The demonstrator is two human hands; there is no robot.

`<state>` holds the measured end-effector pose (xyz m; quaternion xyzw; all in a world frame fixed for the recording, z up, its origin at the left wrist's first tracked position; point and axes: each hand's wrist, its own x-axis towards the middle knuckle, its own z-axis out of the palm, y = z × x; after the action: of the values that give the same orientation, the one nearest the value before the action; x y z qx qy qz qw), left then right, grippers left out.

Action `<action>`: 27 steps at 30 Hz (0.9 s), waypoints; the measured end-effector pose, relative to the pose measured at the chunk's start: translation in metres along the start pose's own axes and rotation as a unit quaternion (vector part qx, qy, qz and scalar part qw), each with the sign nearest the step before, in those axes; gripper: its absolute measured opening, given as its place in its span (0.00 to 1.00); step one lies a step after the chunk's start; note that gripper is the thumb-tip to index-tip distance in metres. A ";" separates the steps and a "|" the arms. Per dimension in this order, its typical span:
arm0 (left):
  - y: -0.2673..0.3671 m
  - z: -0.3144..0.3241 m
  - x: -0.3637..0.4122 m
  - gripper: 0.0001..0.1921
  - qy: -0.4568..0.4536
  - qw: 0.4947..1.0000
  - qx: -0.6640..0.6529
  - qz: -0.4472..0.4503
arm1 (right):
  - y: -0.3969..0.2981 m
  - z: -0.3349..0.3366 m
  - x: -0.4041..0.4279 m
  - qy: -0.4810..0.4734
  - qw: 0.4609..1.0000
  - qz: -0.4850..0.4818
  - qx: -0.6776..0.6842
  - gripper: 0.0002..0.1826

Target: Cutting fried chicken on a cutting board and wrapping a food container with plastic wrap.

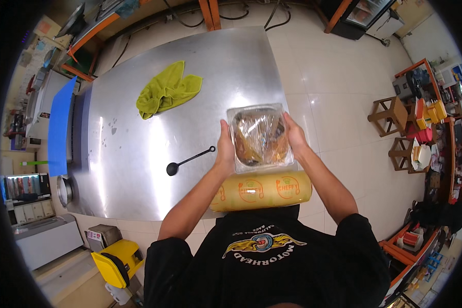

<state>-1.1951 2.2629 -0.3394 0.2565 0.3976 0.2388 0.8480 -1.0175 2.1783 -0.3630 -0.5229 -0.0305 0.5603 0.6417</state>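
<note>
Between my two hands is a square metal food pan (261, 138), its top covered with clear, shiny plastic wrap. Brown and orange food shows through the film, but its kind is hard to make out. My left hand (226, 148) grips the pan's left side, thumb pointing up along the edge. On the opposite side my right hand (294, 133) holds the right rim. A thick roll of cling film (261, 191) with orange printing lies between the pan and my body, near the table's edge. To the left of my left hand rests a black ladle (190, 161).
The steel table (127, 154) carries a crumpled yellow-green cloth (169, 90), a metal bowl (64, 191) and an upright blue board (62, 129) at the far left. A yellow bin (117, 263) stands on the floor at lower left. Brown stools (389, 115) are off to the right.
</note>
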 end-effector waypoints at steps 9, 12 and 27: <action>0.156 0.034 0.043 0.40 -0.608 0.769 -0.187 -0.060 | -0.154 0.080 0.048 -0.071 0.978 -0.072 -0.182 0.23; 0.210 0.117 -0.004 0.41 -0.148 0.979 0.026 0.138 | -0.218 0.126 0.036 -0.186 0.963 -0.147 -0.130 0.22; 0.312 0.186 -0.112 0.33 -0.366 0.884 0.033 0.288 | -0.306 0.209 -0.086 -0.272 0.918 -0.265 -0.118 0.19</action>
<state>-1.1731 2.3844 0.0202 0.4571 -0.0248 0.3484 0.8180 -0.9698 2.3009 -0.0060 -0.3948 -0.4069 0.4830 0.6673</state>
